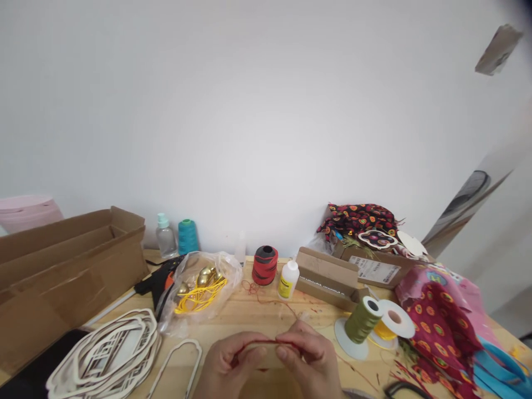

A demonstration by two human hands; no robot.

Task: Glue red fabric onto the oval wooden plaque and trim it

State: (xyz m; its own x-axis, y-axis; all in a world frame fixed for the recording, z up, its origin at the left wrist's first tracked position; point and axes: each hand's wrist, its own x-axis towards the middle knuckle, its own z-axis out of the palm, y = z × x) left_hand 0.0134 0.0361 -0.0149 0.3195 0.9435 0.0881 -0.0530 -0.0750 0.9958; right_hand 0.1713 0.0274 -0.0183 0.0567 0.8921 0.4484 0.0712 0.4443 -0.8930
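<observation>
Both hands, left [226,366] and right [310,360], pinch a red cord [266,343] taut between closed fingertips above the worktop [249,310].

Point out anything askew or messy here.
The olive thread spool tilts over beside the yellow spool. Loose red thread lies tangled beside the red spool, and red snippets litter the table. Left hand and right hand pinch a red cord.

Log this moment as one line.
left hand: pinching red cord | right hand: pinching red cord | nearby: olive spool, glue bottle
</observation>
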